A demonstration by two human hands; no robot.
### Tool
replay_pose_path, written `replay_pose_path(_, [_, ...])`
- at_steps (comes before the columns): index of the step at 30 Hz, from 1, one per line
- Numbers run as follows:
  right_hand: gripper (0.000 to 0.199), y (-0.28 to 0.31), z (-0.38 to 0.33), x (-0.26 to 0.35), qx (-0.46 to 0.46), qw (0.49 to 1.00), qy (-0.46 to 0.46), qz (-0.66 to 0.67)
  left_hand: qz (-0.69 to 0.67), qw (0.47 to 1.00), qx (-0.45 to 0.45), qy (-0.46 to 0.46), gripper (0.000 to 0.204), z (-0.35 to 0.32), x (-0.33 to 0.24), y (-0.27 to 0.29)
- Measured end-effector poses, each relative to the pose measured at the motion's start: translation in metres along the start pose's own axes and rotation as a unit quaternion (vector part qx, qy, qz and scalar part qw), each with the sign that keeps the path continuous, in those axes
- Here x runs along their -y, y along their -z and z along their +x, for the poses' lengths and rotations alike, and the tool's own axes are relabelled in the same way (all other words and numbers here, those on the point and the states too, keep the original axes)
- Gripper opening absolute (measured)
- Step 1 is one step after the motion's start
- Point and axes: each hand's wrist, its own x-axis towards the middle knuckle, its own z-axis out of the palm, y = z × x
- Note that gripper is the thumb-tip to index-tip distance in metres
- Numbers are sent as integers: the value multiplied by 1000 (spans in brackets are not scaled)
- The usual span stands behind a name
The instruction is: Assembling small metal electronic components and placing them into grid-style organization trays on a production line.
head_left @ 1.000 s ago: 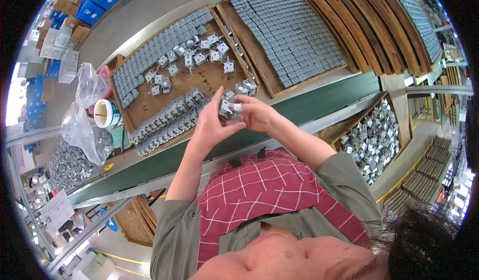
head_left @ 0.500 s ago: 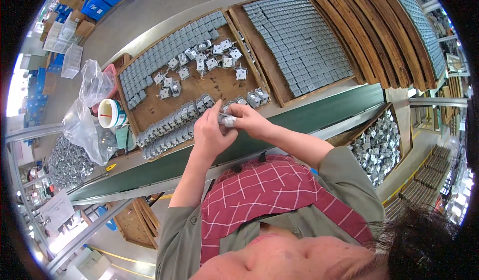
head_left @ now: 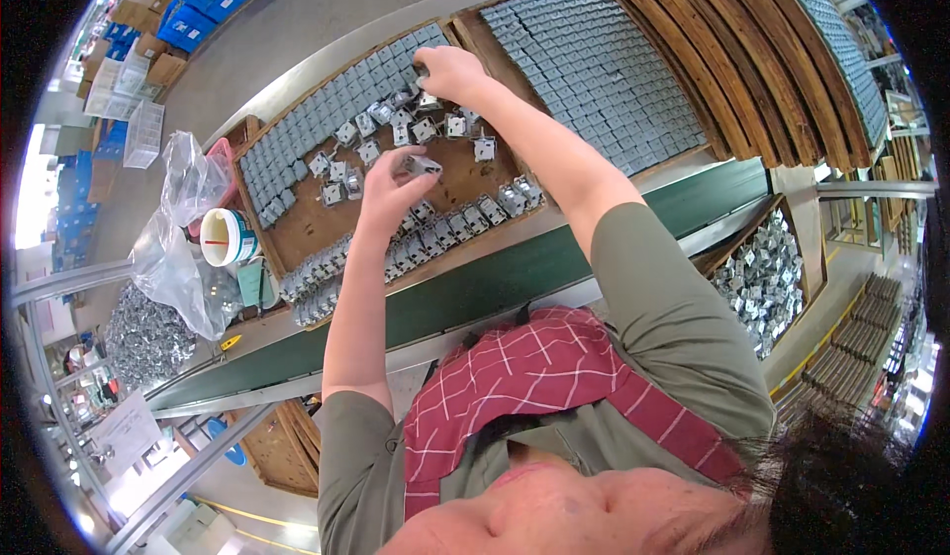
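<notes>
My left hand (head_left: 389,191) is over the middle of a wooden tray (head_left: 297,221), its thumb and fingers closed around a small silvery metal bracket-like part (head_left: 423,165). Stretched out to the far side of that tray, my right hand (head_left: 452,73) has its fingers curled down at the end of the rows of grey metal parts (head_left: 341,100). Whatever those fingers pinch is hidden beneath them. Between both hands lie several loose silvery parts (head_left: 401,125), scattered on the wood. Along the near edge, more parts (head_left: 435,243) stand in two tight rows.
To the right lies a second tray filled with grey parts (head_left: 604,70), beside stacked wooden trays (head_left: 712,60). A green strip (head_left: 495,278) runs along the near side. At left are a white tub (head_left: 228,238), a plastic bag (head_left: 163,258) and a heap of metal parts (head_left: 148,327).
My hands, together over the tray's near edge before, have separated. The right has reached far across to the grey rows; the left has moved up over the tray, holding a metal part.
</notes>
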Motion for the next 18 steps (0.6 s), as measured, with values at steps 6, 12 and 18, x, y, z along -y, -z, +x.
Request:
replay_pose_path(6, [31, 8, -6, -7, 15, 998, -26, 61, 195, 975, 103, 41, 58, 6, 26, 4])
replay_pose_path(12, [40, 45, -58, -1, -98, 986, -2, 137, 342, 925, 161, -32, 61, 3, 15, 11])
replay_pose_path(18, [36, 70, -142, -1, -98, 795, -156, 578, 445, 878, 25, -177, 52, 51, -14, -37])
